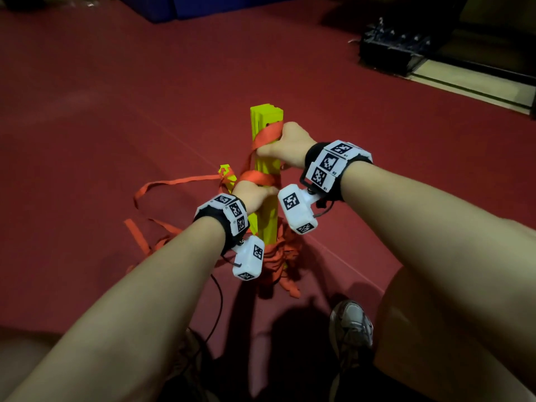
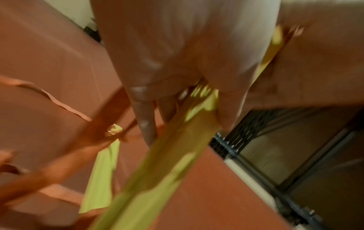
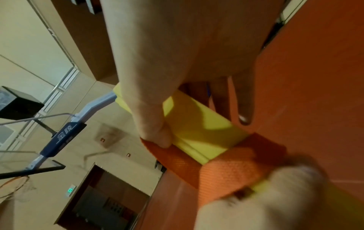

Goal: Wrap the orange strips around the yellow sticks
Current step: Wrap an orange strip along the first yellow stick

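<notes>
A tall bundle of yellow sticks (image 1: 266, 169) stands upright on the red floor. An orange strip (image 1: 261, 177) is wound round its middle and runs up to the top. My right hand (image 1: 285, 146) grips the bundle near the top, with the strip under its fingers. In the right wrist view its thumb (image 3: 155, 127) pins the orange strip (image 3: 226, 168) against the yellow stick (image 3: 197, 124). My left hand (image 1: 252, 194) holds the bundle just below the wrap. The blurred left wrist view shows its fingers (image 2: 145, 124) round the stick (image 2: 177, 147). A shorter yellow stick (image 1: 227, 175) stands behind on the left.
Loose orange strips (image 1: 162, 187) trail over the floor to the left, and a heap of them (image 1: 278, 256) lies at the bundle's base. My shoe (image 1: 352, 323) and a black cable (image 1: 217, 309) are close below. A black crate (image 1: 391, 50) stands at the back right.
</notes>
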